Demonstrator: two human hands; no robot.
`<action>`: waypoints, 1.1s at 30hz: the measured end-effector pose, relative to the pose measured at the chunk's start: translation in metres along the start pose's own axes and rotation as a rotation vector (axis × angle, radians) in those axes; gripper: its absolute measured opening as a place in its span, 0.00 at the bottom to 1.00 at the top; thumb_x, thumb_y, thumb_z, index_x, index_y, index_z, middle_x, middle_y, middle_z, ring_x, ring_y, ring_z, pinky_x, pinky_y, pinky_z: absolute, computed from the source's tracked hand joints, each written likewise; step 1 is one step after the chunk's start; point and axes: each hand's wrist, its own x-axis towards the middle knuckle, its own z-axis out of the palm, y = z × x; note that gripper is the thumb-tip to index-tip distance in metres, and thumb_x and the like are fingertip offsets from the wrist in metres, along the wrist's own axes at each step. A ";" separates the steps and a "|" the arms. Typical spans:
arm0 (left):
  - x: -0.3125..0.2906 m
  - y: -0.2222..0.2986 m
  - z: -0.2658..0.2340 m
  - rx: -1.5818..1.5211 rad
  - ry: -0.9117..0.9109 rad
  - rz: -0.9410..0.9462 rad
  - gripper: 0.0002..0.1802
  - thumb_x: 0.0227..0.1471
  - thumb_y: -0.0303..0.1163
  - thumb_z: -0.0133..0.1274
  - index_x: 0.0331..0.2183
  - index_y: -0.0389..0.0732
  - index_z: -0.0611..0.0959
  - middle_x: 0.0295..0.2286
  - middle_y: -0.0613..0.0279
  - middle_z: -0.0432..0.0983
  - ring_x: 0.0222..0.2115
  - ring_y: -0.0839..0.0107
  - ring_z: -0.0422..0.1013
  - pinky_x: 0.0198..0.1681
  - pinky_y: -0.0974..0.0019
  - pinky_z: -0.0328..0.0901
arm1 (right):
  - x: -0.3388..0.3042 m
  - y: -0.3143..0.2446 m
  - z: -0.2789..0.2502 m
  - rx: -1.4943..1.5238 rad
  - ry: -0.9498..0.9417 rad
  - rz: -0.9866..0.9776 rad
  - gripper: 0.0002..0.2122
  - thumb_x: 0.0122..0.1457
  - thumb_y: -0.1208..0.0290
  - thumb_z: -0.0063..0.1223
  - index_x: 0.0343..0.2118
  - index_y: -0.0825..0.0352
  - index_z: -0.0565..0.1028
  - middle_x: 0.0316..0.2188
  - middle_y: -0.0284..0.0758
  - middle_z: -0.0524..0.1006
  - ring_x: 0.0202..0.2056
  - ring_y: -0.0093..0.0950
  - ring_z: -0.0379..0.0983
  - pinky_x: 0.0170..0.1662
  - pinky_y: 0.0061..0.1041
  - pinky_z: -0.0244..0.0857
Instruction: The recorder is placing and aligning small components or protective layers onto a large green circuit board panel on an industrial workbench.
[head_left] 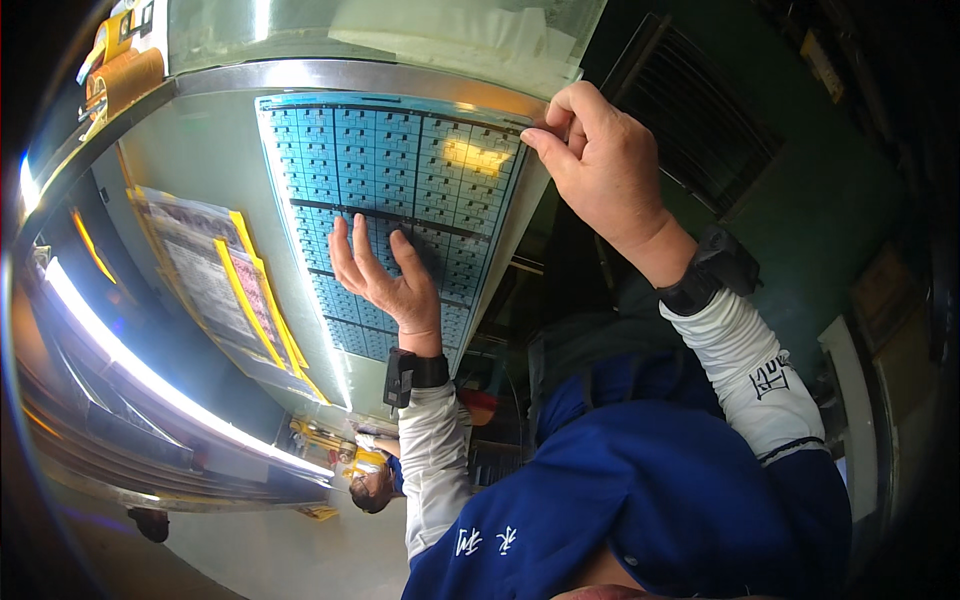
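Note:
A blue panel (375, 150) lies on a pale, glossy work surface, covered with a grid of small repeated dark outlines and crossed by black bands. My left hand (385, 275) is over its middle, fingers apart, with the fingertips at or just above a black band; contact is hard to judge. At the panel's far right corner, my right hand (605, 155) is closed, its thumb reaching the corner and its other fingers curled. Whatever lies between those fingers is too small to make out. Both wrists carry black strapped devices.
A metal strip (350, 75) borders the surface's far side. Left of the panel lie printed sheets (215, 270) with yellow edges. A bright tube light (150, 380) runs along the left. Orange rolls (125, 85) stand at far left. Another person (372, 485) appears at bottom.

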 end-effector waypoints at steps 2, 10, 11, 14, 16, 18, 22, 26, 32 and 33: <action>-0.009 -0.003 0.007 0.007 -0.005 0.008 0.26 0.64 0.32 0.54 0.62 0.39 0.74 0.64 0.47 0.64 0.65 0.45 0.57 0.68 0.41 0.49 | 0.000 0.002 0.003 0.013 0.032 -0.014 0.13 0.53 0.74 0.71 0.31 0.63 0.71 0.18 0.32 0.73 0.19 0.29 0.71 0.25 0.29 0.65; -0.012 -0.005 0.016 0.045 -0.007 0.001 0.27 0.66 0.36 0.49 0.64 0.40 0.71 0.66 0.47 0.60 0.67 0.44 0.53 0.69 0.40 0.46 | 0.002 -0.006 0.001 -0.035 -0.004 0.036 0.14 0.53 0.74 0.71 0.30 0.63 0.70 0.21 0.36 0.77 0.21 0.37 0.77 0.26 0.34 0.70; -0.013 -0.006 0.016 0.042 -0.008 -0.002 0.27 0.66 0.36 0.49 0.64 0.40 0.71 0.66 0.47 0.60 0.67 0.44 0.53 0.69 0.40 0.46 | 0.002 -0.007 0.001 -0.034 -0.007 0.048 0.14 0.53 0.74 0.70 0.30 0.63 0.70 0.21 0.36 0.77 0.21 0.37 0.77 0.26 0.34 0.70; -0.014 -0.006 0.018 0.058 -0.002 0.000 0.28 0.66 0.37 0.50 0.64 0.41 0.71 0.66 0.48 0.60 0.68 0.44 0.52 0.69 0.40 0.46 | 0.003 -0.010 0.001 -0.043 -0.015 0.071 0.14 0.53 0.74 0.70 0.30 0.63 0.70 0.21 0.35 0.77 0.21 0.36 0.77 0.26 0.34 0.70; -0.014 -0.006 0.018 0.052 -0.004 -0.006 0.28 0.66 0.37 0.50 0.64 0.41 0.71 0.66 0.49 0.60 0.68 0.45 0.52 0.70 0.39 0.45 | 0.002 -0.012 0.001 -0.051 -0.023 0.079 0.13 0.54 0.74 0.70 0.30 0.63 0.70 0.22 0.35 0.77 0.22 0.37 0.77 0.26 0.34 0.69; -0.014 -0.006 0.018 0.055 -0.007 -0.013 0.28 0.66 0.38 0.50 0.64 0.41 0.71 0.66 0.49 0.60 0.68 0.45 0.52 0.70 0.39 0.45 | 0.002 -0.012 0.002 -0.084 -0.013 0.037 0.13 0.54 0.73 0.69 0.30 0.63 0.70 0.22 0.35 0.78 0.23 0.37 0.77 0.27 0.35 0.69; -0.015 -0.007 0.017 0.089 -0.031 -0.013 0.28 0.66 0.38 0.50 0.64 0.41 0.71 0.66 0.49 0.60 0.68 0.45 0.52 0.70 0.40 0.45 | 0.002 -0.012 0.002 -0.080 -0.015 0.053 0.12 0.55 0.73 0.68 0.30 0.63 0.71 0.23 0.35 0.78 0.23 0.37 0.77 0.27 0.36 0.69; -0.014 -0.006 0.015 0.071 -0.016 -0.010 0.28 0.67 0.38 0.50 0.65 0.41 0.71 0.66 0.49 0.60 0.68 0.45 0.52 0.70 0.40 0.45 | 0.000 -0.013 0.006 -0.083 -0.010 0.049 0.11 0.56 0.76 0.67 0.30 0.64 0.72 0.20 0.33 0.74 0.20 0.31 0.71 0.26 0.31 0.64; -0.015 -0.007 0.019 0.080 -0.009 -0.017 0.28 0.66 0.37 0.50 0.65 0.41 0.71 0.66 0.49 0.60 0.68 0.45 0.52 0.70 0.40 0.45 | -0.001 -0.010 0.013 -0.079 0.021 -0.027 0.09 0.57 0.77 0.65 0.32 0.65 0.72 0.21 0.34 0.75 0.23 0.34 0.72 0.28 0.33 0.65; -0.014 -0.007 0.019 0.078 -0.003 -0.014 0.28 0.66 0.37 0.50 0.65 0.41 0.71 0.66 0.49 0.60 0.68 0.45 0.52 0.70 0.40 0.45 | -0.001 -0.011 0.012 -0.094 -0.003 -0.017 0.10 0.57 0.76 0.64 0.34 0.64 0.71 0.25 0.37 0.79 0.28 0.43 0.78 0.33 0.40 0.70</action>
